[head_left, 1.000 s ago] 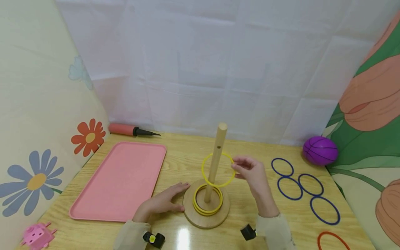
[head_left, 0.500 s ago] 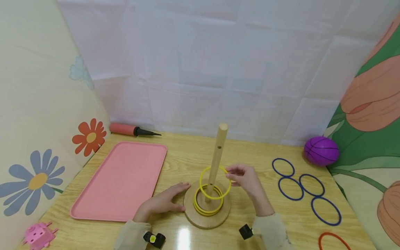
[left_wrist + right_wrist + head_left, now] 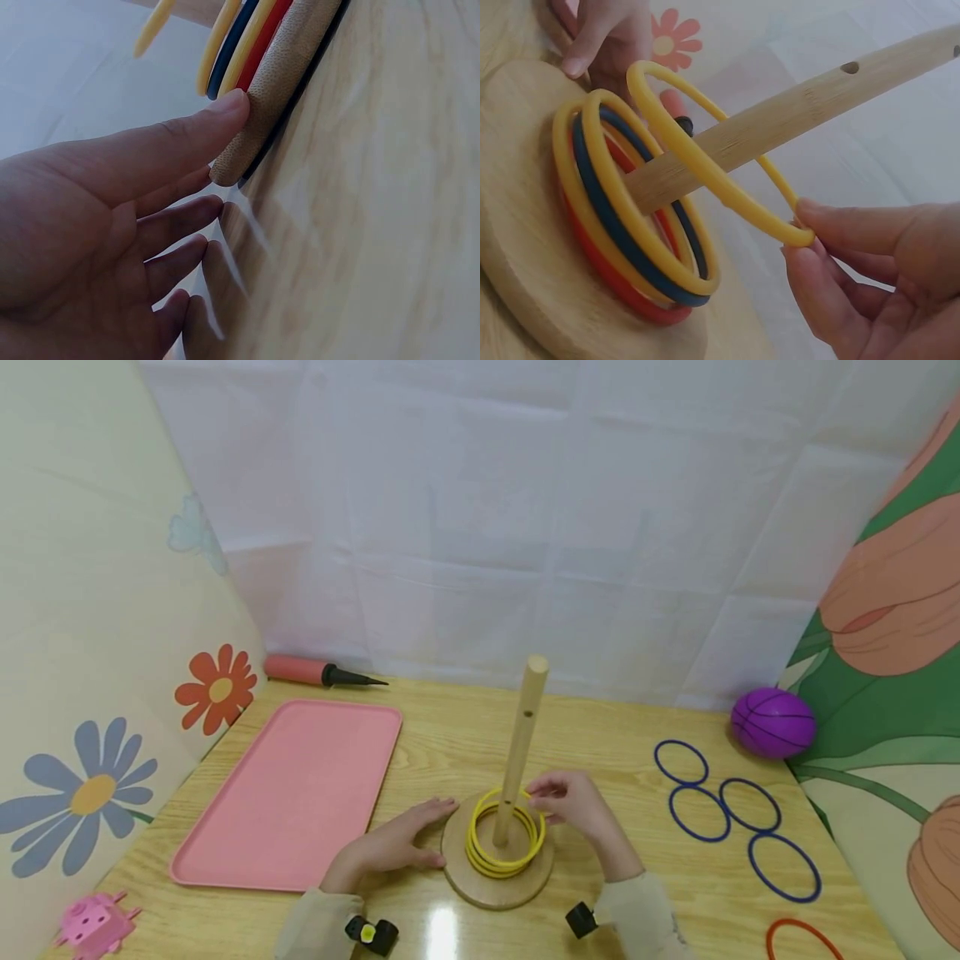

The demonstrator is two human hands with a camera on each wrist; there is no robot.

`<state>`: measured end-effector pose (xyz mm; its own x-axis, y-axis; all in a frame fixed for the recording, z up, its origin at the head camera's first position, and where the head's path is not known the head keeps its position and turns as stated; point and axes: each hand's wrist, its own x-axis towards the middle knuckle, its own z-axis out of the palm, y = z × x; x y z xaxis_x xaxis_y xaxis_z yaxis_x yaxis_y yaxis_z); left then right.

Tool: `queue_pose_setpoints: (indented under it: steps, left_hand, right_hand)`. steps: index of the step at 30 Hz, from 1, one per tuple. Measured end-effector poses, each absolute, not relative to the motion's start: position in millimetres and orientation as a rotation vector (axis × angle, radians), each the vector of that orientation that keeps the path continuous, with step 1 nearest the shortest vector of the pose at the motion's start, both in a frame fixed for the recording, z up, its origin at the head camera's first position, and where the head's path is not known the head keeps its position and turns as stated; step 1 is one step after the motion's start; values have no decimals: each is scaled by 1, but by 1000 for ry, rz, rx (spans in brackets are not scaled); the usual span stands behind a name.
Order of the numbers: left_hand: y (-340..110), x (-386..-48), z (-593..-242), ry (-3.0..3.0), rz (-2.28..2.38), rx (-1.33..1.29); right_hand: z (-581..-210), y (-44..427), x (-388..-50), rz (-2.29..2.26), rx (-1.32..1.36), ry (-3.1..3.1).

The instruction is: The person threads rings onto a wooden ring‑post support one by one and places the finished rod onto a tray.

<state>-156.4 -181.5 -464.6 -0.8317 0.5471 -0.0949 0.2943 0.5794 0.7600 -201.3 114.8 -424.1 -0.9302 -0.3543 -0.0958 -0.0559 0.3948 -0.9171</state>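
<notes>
My right hand [image 3: 576, 806] pinches the right edge of a yellow ring [image 3: 697, 161] between thumb and fingertips. That ring encircles the wooden post [image 3: 521, 735] and hangs tilted just above a stack of rings. The right wrist view shows yellow, blue and red rings in the stack, including a blue ring [image 3: 615, 214] and a red ring [image 3: 622, 289]. They lie around the post's foot on the round wooden base [image 3: 491, 893]. At the base's left edge rests my left hand [image 3: 393, 842], fingers extended; in the left wrist view its thumb touches the base rim [image 3: 259, 112].
Several blue rings [image 3: 699, 814] lie on the table at the right, with a red ring [image 3: 802, 925] near the front. A purple ball [image 3: 772, 722] stands at the back right. Leftward are a pink tray [image 3: 300, 793], a red hand pump [image 3: 300, 670] and a pink spotted toy [image 3: 96, 927].
My right hand has lowered the yellow ring down the post, from well above the stack to just over it. The left hand has stayed at the base.
</notes>
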Motion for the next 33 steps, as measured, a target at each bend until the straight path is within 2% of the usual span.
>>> queue_pose_setpoints:
  steps: [17,24,33]
  left_hand:
    - [-181,-156,-465,2483,1131,671]
    - [-181,-157,-465,2478,1128,670]
    - [-181,-156,-463,2469,1130,661]
  right_hand:
    - [-441,106,-202,-1450,-382,2482]
    - [-437,106,-198,-1390,-484,2554]
    - [-442,101,-200,-1331,-374,2580]
